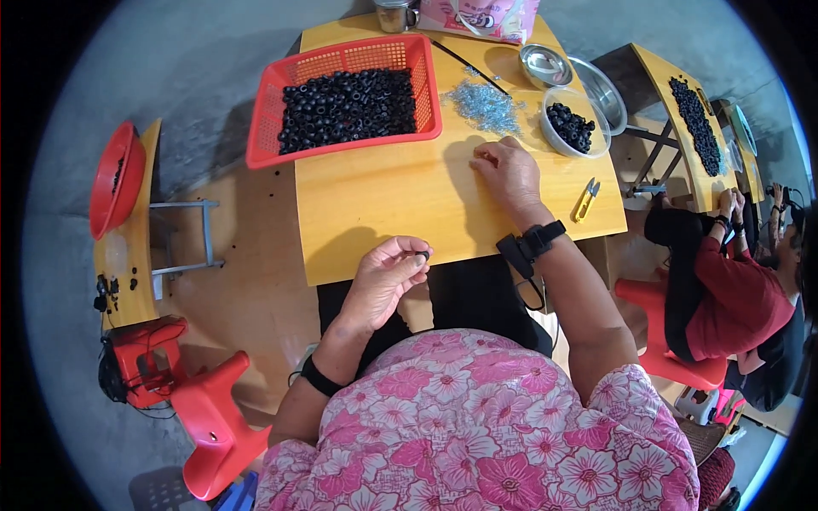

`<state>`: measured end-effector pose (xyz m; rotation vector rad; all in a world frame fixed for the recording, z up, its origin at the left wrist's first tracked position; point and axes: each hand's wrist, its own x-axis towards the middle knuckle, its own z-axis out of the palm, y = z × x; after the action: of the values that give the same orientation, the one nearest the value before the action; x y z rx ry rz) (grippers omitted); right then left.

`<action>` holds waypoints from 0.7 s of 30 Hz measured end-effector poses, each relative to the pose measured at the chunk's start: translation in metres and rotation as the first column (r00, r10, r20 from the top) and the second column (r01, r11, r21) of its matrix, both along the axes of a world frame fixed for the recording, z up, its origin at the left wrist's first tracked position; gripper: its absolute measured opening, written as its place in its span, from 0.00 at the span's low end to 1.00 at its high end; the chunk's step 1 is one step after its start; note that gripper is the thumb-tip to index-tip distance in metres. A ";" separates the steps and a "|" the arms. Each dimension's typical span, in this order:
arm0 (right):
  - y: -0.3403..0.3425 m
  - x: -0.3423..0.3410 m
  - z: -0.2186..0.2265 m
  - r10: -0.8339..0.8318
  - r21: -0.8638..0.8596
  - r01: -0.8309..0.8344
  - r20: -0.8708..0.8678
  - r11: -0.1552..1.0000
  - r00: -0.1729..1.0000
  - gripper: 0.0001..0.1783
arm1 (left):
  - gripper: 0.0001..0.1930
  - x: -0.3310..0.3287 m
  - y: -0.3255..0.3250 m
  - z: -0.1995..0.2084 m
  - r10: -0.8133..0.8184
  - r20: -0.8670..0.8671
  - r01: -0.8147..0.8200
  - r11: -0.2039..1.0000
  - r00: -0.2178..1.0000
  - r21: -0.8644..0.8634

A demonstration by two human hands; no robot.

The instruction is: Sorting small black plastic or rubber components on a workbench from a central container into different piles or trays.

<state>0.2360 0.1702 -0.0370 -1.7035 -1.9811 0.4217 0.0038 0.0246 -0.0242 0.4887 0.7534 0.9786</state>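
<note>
We are pinching a small black rubber ring, axis unclear, in left hand fingertips; right hand, palm down, fingers curled together, is touching the yellow wooden table.

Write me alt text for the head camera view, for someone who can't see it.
Seen from above, a person at a small yellow table pinches a small black ring in the left hand, while the right hand rests on the tabletop by a pile of small metal pieces. A red basket of black rings sits behind, with a clear bowl of them at right.
</note>
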 end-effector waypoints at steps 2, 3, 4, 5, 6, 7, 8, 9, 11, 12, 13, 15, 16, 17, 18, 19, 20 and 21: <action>-0.001 -0.004 -0.001 0.010 0.009 -0.009 -0.033 1.000 0.999 0.08 | 0.08 0.002 -0.002 0.002 0.006 -0.005 -0.006 1.000 1.000 -0.003; -0.002 -0.003 -0.001 0.008 0.024 -0.007 -0.036 1.000 0.999 0.07 | 0.08 0.004 -0.002 0.005 0.034 0.003 -0.034 0.999 0.999 -0.011; -0.004 -0.005 -0.002 0.009 0.036 -0.007 -0.045 0.999 0.999 0.06 | 0.08 0.003 -0.002 0.008 0.066 0.005 -0.065 0.998 0.998 -0.022; -0.006 -0.004 -0.005 0.015 0.029 -0.014 -0.055 0.999 0.998 0.06 | 0.08 0.004 -0.002 0.009 0.072 -0.005 -0.072 0.997 0.997 -0.027; -0.008 0.000 -0.008 0.027 0.073 -0.028 0.004 0.997 1.000 0.05 | 0.09 0.006 0.000 0.010 0.091 0.030 -0.091 0.996 0.995 -0.003; -0.009 0.003 -0.009 0.035 0.119 -0.042 0.067 0.992 0.997 0.04 | 0.10 0.008 0.003 0.011 0.106 0.070 -0.108 0.994 0.992 0.025; -0.012 0.005 -0.011 0.039 0.117 -0.046 0.062 0.992 0.997 0.04 | 0.10 0.008 0.005 0.012 0.110 0.065 -0.112 0.993 0.992 0.023; -0.017 0.007 -0.013 0.068 0.135 -0.082 0.105 0.987 0.992 0.04 | 0.11 0.008 0.006 0.014 0.117 0.075 -0.119 0.993 0.990 0.026; -0.027 0.005 -0.010 0.104 0.152 -0.127 0.151 0.980 0.983 0.04 | 0.14 0.008 0.007 0.014 0.126 0.094 -0.131 0.990 0.987 0.046; -0.032 0.005 -0.007 0.105 0.131 -0.129 0.179 0.983 0.978 0.05 | 0.14 0.008 0.008 0.015 0.132 0.094 -0.137 0.990 0.987 0.045; -0.037 0.004 -0.005 0.103 0.109 -0.128 0.206 0.986 0.973 0.06 | 0.14 0.008 0.008 0.018 0.140 0.091 -0.146 0.988 0.986 0.056; -0.042 0.003 -0.006 0.098 0.081 -0.120 0.229 0.989 0.968 0.06 | 0.14 0.008 0.007 0.022 0.152 0.088 -0.158 0.985 0.984 0.065; -0.044 0.003 -0.005 0.089 0.058 -0.107 0.252 0.993 0.963 0.07 | 0.14 0.008 0.006 0.023 0.153 0.096 -0.160 0.985 0.984 0.068; -0.046 0.003 -0.005 0.092 0.058 -0.110 0.252 0.992 0.963 0.07 | 0.14 0.008 0.005 0.024 0.154 0.103 -0.162 0.984 0.983 0.070; -0.049 0.004 -0.003 0.085 0.059 -0.099 0.201 0.993 0.976 0.08 | 0.14 0.007 0.004 0.026 0.157 0.103 -0.165 0.984 0.982 0.071; -0.052 0.005 -0.002 0.079 0.059 -0.089 0.149 0.994 0.986 0.09 | 0.15 0.007 0.002 0.028 0.162 0.110 -0.171 0.983 0.981 0.073; -0.054 0.008 -0.001 0.082 0.061 -0.092 0.147 0.994 0.986 0.09 | 0.15 0.007 0.001 0.029 0.167 0.117 -0.177 0.981 0.979 0.075; -0.056 0.011 0.000 0.101 0.073 -0.103 0.031 0.992 0.994 0.11 | 0.15 0.006 -0.001 0.031 0.170 0.115 -0.180 0.981 0.979 0.077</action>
<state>0.2474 0.1142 -0.0369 -1.5750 -2.0839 0.3563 0.0101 0.0233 0.0065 0.4461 0.6661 1.1971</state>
